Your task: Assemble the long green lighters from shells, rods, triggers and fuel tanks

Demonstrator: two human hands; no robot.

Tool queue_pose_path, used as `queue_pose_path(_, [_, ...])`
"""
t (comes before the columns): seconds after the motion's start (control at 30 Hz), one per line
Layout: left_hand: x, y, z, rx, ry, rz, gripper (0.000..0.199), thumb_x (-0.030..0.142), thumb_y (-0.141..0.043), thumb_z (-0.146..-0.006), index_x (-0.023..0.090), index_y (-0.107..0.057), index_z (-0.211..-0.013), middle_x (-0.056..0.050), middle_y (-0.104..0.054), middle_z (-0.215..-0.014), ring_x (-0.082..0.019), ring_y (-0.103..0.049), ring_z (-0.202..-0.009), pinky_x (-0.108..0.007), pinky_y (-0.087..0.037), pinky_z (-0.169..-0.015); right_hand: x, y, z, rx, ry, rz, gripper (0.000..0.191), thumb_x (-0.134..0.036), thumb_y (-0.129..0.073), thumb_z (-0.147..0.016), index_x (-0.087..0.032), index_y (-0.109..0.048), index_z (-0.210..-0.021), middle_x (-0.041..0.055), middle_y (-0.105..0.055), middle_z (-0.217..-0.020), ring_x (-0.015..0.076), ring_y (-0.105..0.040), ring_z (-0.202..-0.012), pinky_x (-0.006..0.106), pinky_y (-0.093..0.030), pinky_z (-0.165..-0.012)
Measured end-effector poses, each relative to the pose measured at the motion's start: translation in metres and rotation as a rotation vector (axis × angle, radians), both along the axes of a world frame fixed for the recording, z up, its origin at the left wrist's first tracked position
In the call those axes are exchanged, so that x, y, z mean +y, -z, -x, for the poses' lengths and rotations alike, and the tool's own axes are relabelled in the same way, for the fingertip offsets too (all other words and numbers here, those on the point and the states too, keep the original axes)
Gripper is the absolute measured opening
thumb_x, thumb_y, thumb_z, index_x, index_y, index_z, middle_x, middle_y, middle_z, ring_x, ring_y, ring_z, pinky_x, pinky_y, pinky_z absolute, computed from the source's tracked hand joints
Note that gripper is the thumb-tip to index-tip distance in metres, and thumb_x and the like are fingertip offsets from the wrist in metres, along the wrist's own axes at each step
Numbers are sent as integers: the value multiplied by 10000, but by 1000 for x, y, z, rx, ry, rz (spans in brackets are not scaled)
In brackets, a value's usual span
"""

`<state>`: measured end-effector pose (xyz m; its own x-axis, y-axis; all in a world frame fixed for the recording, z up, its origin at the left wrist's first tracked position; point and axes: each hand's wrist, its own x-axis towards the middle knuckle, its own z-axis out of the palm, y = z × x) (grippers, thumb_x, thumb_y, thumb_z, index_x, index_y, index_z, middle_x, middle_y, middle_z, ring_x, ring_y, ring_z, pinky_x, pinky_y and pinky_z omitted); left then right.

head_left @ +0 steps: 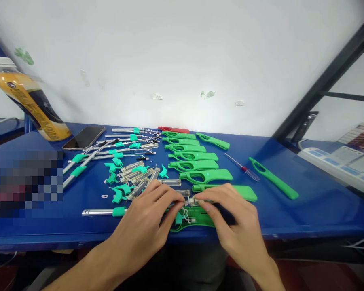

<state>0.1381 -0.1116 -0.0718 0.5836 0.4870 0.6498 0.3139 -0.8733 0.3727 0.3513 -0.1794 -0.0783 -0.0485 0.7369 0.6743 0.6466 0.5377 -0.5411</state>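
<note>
My right hand (233, 218) pinches a clear lighter fuel tank (193, 201) by its body, over the open green lighter shell (202, 218). The fingertips of my left hand (151, 214) are pressed together at the tank's left end, on something too small to name. Below them, a white wire (186, 216) loops inside the shell beside a teal trigger (178, 218). A metal lighter tube (98, 212) with a teal collar runs behind my left hand. Parts of the shell and tank are hidden by my fingers.
Green lighter shells (206, 175) lie stacked in a column, with a red one (173, 129) at the back. Loose fuel tanks (144, 184), teal triggers (119, 196) and wired tubes (124, 152) spread leftward. A screwdriver (242, 167), phone (84, 137) and bottle (33, 101) are around.
</note>
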Motion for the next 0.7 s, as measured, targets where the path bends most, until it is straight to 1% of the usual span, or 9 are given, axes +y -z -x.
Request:
queue_pose_path(0.27, [1,2,0,13,14,-44,146,54,-601,-1061,185,-662,-1051,-15,-730,-969,-188,-604,-894,-315,-509,-834,2,0,-2,-10,-25,2,233,-74,-656,-1047,-269,-770,-1104,3,-802,-1014,196,-709,-938,372,-547,-847])
queue_pose_path(0.53, [1,3,-1,48,-6,-85,138,58,-584,-1065,171,-660,-1041,-31,-720,-958,-208,-583,-892,-341,-512,-816,0,0,-3,2,-42,-4,234,-69,-691,-1028,-268,-793,-1099,-13,-814,-1016,179,-708,-932,345,-562,-838])
queue_pose_path(0.7, [1,3,-1,49,0,-101,148,48,-575,-1065,164,-658,-1026,-31,-717,-949,-202,-573,-872,-334,-502,-800,1,0,-2,-2,-49,-7,246,-59,-696,-1021,-266,-798,-1108,-17,-818,-1017,169,-707,-926,339,-563,-831])
